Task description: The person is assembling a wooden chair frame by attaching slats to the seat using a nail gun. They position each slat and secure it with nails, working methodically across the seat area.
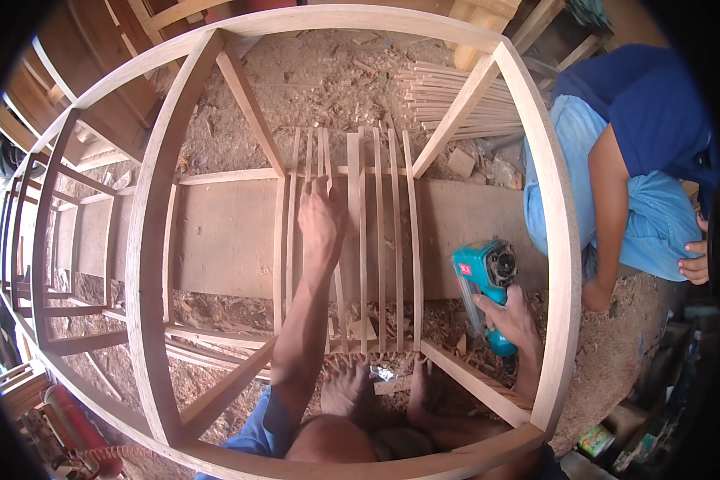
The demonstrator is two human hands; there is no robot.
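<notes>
Inside a large pale wooden frame [564, 240], my left hand [322, 216] reaches to the far cross rail. Its fingers are curled round the upper part of a thin wooden slat [338, 292], partly hidden by the hand and forearm. Beside it stand a wider slat [354, 180] and several narrow slats [398, 240], roughly parallel, spanning from the far rail to the near one. To the right, my right hand [508, 316] grips a teal nail gun [480, 260] by its handle, held apart from the slats.
A wide board [224, 240] lies beneath the frame on ground strewn with shavings. Beyond it is a pile of thin wooden strips [464, 96]. Another person [636, 144] in blue sits close on the right. A red cylinder [76, 420] and coiled hose lie at lower left.
</notes>
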